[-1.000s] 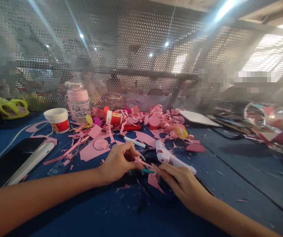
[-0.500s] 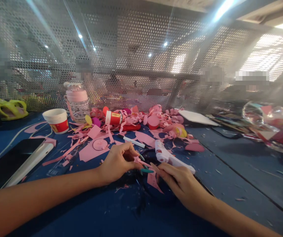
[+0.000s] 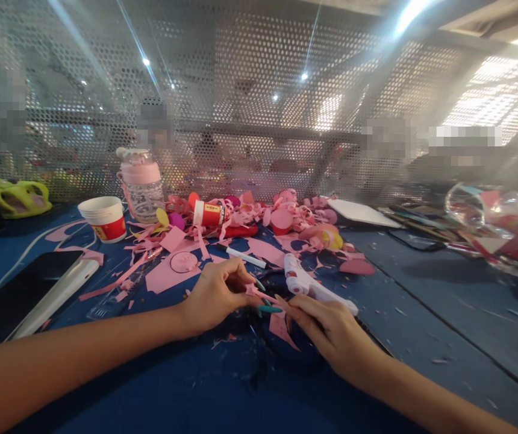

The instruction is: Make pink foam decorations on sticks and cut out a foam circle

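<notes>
My left hand (image 3: 217, 295) is curled at the middle of the blue table, pinching a small pink paper cut-out (image 3: 256, 293) between thumb and fingertips. My right hand (image 3: 329, 331) lies close beside it, fingers bent, fingertips touching the same pink piece and a pink scrap (image 3: 281, 328) underneath. A white hot-glue gun (image 3: 313, 288) lies just behind my right hand. Both hands have teal-painted nails.
Pink paper scraps and discs (image 3: 250, 232) litter the table behind my hands. A white pen (image 3: 245, 258), a red-and-white cup (image 3: 104, 219), a pink-lidded bottle (image 3: 142, 184), a phone (image 3: 24, 295) at the left and clear plastic packaging (image 3: 498, 232) at the right. A perforated metal screen (image 3: 259, 108) closes the back.
Hardly anything: my hands stay together on the pink piece, shifting only slightly; the view has tilted a little.
</notes>
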A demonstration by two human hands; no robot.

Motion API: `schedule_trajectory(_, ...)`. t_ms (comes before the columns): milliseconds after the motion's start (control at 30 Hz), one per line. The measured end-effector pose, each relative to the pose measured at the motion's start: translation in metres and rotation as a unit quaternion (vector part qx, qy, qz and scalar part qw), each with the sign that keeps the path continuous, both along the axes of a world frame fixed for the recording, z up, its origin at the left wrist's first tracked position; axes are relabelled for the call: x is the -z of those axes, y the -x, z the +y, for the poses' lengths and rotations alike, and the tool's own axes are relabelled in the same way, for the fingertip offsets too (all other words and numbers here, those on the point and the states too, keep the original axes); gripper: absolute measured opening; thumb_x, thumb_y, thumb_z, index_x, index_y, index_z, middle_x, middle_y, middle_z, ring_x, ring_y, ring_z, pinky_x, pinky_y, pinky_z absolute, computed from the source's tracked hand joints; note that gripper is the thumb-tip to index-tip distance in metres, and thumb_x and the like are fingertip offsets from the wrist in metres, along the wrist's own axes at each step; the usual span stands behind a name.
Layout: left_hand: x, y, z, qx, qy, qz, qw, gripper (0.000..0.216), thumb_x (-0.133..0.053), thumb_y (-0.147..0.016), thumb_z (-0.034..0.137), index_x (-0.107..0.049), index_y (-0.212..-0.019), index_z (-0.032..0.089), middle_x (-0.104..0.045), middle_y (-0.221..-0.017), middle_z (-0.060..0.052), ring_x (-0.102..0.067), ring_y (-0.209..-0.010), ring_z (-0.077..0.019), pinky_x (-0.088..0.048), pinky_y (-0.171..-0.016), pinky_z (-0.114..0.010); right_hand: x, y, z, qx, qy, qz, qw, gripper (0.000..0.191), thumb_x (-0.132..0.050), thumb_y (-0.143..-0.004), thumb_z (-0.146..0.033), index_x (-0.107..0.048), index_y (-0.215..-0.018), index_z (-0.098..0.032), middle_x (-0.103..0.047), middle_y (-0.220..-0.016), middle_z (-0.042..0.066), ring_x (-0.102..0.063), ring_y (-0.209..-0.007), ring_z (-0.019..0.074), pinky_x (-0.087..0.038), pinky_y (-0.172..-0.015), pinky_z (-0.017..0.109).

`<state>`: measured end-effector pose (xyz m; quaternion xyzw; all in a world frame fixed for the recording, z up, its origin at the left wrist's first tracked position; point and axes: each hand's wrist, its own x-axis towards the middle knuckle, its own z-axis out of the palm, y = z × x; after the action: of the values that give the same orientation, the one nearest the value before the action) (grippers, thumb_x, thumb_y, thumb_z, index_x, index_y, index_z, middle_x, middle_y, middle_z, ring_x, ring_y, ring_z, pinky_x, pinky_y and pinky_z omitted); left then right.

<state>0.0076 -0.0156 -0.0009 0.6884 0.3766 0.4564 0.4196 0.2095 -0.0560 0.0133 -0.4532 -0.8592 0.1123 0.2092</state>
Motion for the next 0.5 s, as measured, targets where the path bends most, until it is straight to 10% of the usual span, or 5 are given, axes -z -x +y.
schedule_trajectory(500,0.0002,-0.0011,-0.0007,-0.005,-0.018,0.000,1.000,0.029,-0.077,-0.054,0.024,-0.050,-0.062,0.015,-0.057,-0.058,0.004,-0.052,-0.053,-0.0079,-0.042,-0.050,-0.020,0.0009,-0.0010,0.0013,-0.010,-0.046,-0.012,0.999,0.033,-0.031,-0.093,-0.028,-0.051,-0.068,-0.018,-0.058,-0.060,0.001,-0.049,-0.050,0.0107,-0.034,-0.049,0.022)
